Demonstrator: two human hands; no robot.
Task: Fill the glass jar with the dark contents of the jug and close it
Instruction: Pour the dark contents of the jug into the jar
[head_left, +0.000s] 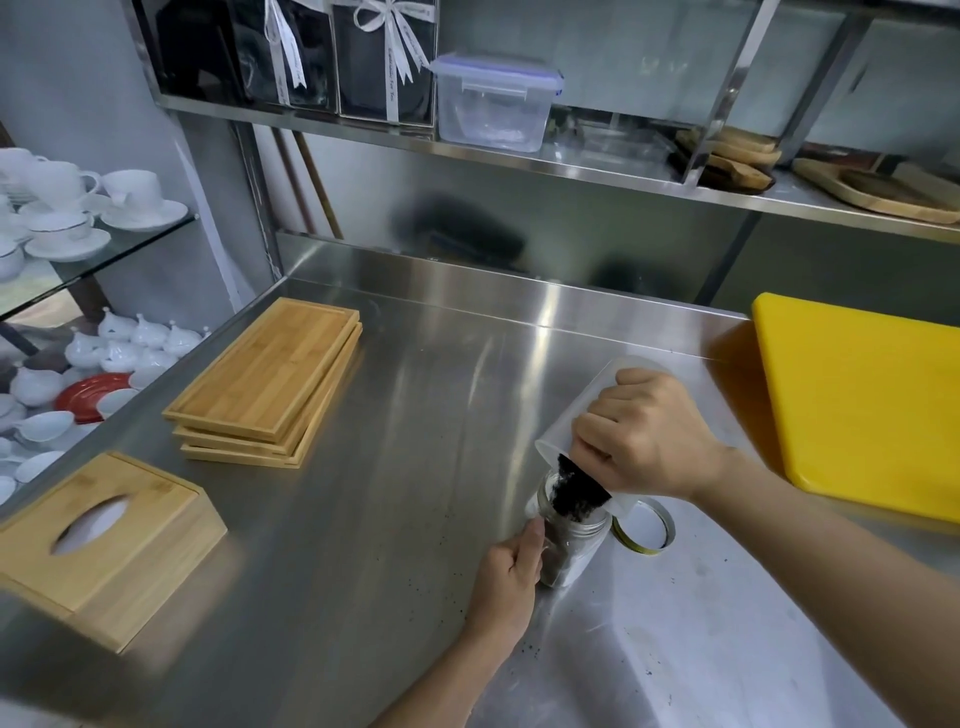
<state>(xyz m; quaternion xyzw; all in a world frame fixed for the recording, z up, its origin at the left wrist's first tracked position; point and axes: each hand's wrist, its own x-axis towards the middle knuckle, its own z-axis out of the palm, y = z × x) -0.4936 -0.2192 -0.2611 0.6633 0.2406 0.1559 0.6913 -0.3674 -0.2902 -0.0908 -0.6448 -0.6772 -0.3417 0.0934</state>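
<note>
A glass jar stands upright on the steel counter, partly filled with dark material. My left hand grips its left side. My right hand holds a translucent white jug by its handle, tipped steeply down over the jar's mouth. Dark loose contents spill from the jug's rim into the jar. The jar's lid, gold-rimmed with a white inside, lies flat on the counter just right of the jar, partly hidden behind the jug and my right wrist.
A stack of bamboo trays and a bamboo tissue box sit at the left. A yellow cutting board lies at the right. Dark crumbs dot the steel counter near the jar. Shelves hang above; white crockery fills the left shelf.
</note>
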